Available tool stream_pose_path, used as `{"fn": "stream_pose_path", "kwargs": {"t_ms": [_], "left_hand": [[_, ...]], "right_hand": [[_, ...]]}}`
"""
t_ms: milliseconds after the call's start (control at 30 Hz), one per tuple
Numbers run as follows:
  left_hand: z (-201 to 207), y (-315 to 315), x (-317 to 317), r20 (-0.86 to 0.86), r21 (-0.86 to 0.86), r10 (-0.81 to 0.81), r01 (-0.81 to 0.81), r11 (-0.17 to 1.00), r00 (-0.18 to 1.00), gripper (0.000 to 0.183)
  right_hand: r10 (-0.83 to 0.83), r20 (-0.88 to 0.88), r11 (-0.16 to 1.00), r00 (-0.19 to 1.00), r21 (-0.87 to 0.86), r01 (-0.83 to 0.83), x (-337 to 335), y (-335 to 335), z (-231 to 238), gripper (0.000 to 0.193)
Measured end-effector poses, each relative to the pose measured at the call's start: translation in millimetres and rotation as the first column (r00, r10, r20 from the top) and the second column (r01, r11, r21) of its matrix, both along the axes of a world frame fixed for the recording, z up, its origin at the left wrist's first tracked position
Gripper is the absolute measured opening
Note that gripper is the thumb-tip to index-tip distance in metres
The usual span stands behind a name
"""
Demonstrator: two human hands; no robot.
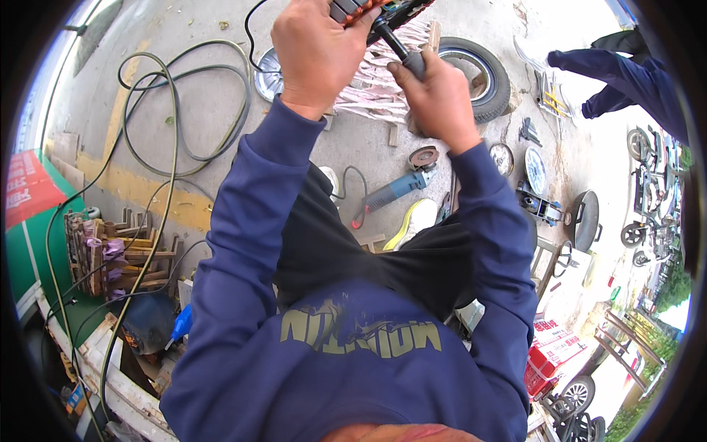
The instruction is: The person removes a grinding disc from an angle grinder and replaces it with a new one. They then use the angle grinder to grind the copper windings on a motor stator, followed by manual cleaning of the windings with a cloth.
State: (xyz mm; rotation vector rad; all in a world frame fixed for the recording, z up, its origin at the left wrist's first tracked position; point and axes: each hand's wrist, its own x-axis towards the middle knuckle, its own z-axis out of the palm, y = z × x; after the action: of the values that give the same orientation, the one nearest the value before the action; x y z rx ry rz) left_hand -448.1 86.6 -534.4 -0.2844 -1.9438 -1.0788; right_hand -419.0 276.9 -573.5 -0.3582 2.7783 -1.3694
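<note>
My left hand [320, 55] is closed around a part with copper-coloured windings [356, 10], possibly a motor stator; the top edge of the view cuts it off. My right hand [442, 103] is wrapped round the thick grey handle of a black-shafted tool [395, 43], whose kind I cannot make out. The shaft slants up to the left, and its far end meets or passes close by the wound part near my left fingers. Pale, torn-looking strips [379, 85] lie on the ground below the hands. An angle grinder [394, 190], blue and grey, rests on the ground between my feet.
A tyre on a rim [501, 81] lies at the upper right, and a silver round cover [269, 74] at the upper left. Long hose loops [173, 110] spread leftward. Wooden pieces [140, 258] are stacked at left. Another person's dark sleeve [618, 77] shows far right.
</note>
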Motion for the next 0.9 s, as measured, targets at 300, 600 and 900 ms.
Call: {"fn": "stream_pose_path", "kwargs": {"t_ms": [300,600,900], "left_hand": [[10,1,20,0.181,0.044,-0.029,0.021,0.999,0.983,0.020],[9,4,20,0.226,0.041,-0.121,0.115,0.993,0.967,0.023],[3,21,14,0.325,-0.066,-0.040,0.064,0.996,0.945,0.028]], "right_hand": [[0.091,-0.402,0.784,0.911,0.593,0.183,22,-7,18,0.022],[0.483,0.615,0.612,0.623,-0.746,0.262,21,23,14,0.034],[-0.002,-0.383,0.760,0.924,0.599,0.250,45,4,-2,0.020]]}}
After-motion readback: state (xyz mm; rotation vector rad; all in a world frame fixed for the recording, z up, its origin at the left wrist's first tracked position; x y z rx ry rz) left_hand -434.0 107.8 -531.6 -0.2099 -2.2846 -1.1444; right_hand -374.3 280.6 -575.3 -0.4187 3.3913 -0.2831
